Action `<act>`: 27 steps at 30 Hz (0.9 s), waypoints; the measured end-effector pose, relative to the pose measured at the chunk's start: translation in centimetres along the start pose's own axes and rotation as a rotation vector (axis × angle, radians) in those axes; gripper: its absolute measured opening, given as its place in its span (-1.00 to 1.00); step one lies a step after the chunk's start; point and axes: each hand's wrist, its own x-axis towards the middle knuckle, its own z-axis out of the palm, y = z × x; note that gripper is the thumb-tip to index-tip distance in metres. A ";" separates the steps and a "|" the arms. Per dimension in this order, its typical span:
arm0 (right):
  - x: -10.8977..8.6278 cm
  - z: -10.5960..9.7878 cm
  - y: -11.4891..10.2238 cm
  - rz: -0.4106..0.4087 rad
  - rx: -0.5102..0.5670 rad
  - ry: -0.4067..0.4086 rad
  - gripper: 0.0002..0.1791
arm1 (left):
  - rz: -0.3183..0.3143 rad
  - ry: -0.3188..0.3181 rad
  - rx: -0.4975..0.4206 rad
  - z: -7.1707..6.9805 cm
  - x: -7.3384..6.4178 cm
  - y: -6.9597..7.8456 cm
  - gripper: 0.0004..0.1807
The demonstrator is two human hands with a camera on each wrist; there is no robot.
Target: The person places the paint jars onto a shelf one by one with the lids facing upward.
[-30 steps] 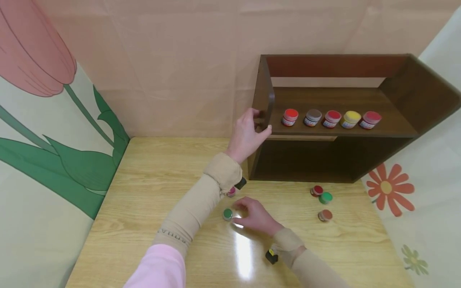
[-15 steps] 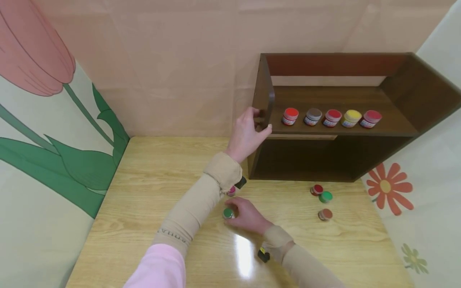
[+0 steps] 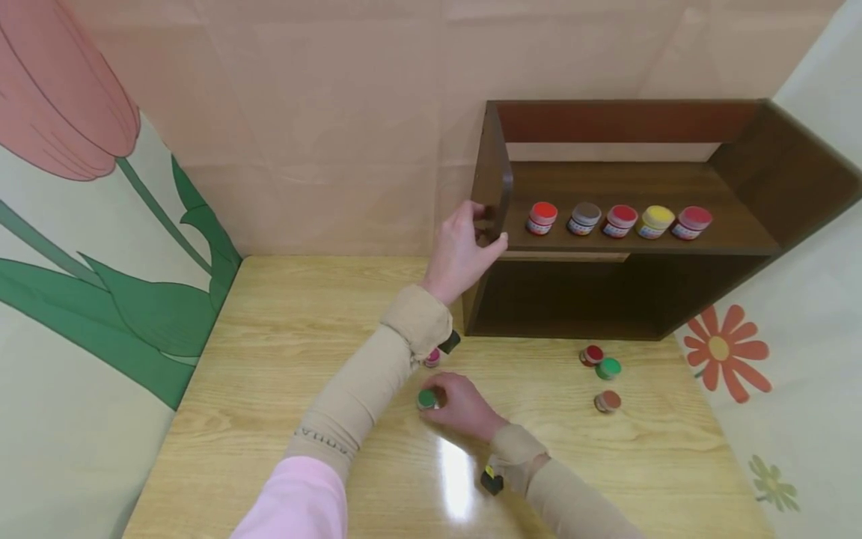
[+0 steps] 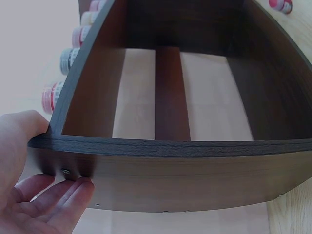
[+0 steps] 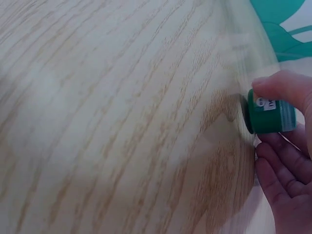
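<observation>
My left hand [image 3: 463,251] holds the left side panel of a dark brown wooden shelf [image 3: 498,180]. In the left wrist view the thumb lies at the front edge and the fingers press the panel's outer face. Down on the table, my right hand [image 3: 465,404] pinches a small green paint jar [image 3: 426,399], the thumb on one side and the fingers on the other. Seen from the right wrist, the green jar [image 5: 270,114] has a white label and its base is close to the wood. A magenta jar [image 3: 432,359] is partly hidden by the left wrist.
On the upper board stands a row of jars: orange-red [image 3: 542,218], grey-brown [image 3: 584,218], red [image 3: 620,221], yellow [image 3: 656,221] and crimson [image 3: 693,222]. Dark red [image 3: 592,355], green [image 3: 609,368] and brown [image 3: 607,402] jars stand on the table [image 3: 289,329] before the shelf.
My right hand has moved left to the green jar and closed its thumb and fingers around it. The left hand has kept its place on the shelf.
</observation>
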 end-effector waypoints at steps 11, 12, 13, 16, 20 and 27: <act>-0.7 -0.5 0.6 0.091 0.093 0.046 -0.63 | 0.004 -0.002 -0.008 0.0 0.0 0.0 -0.55; -0.8 -0.6 0.6 0.103 0.102 0.057 -0.64 | 0.004 -0.001 -0.006 0.0 0.0 0.0 -0.55; -0.8 -0.8 0.5 0.118 0.122 0.069 -0.65 | 0.004 -0.001 -0.005 0.0 0.0 0.0 -0.55; -0.8 -1.7 0.3 0.156 0.185 0.100 -0.69 | 0.008 0.001 0.002 0.0 0.0 0.1 -0.54; -0.7 -2.9 0.5 0.214 0.243 0.143 -0.70 | 0.010 0.000 0.009 0.0 0.0 0.1 -0.55; -0.7 -5.2 1.3 0.269 0.261 0.231 -0.65 | 0.009 -0.002 0.003 -0.1 0.0 0.1 -0.55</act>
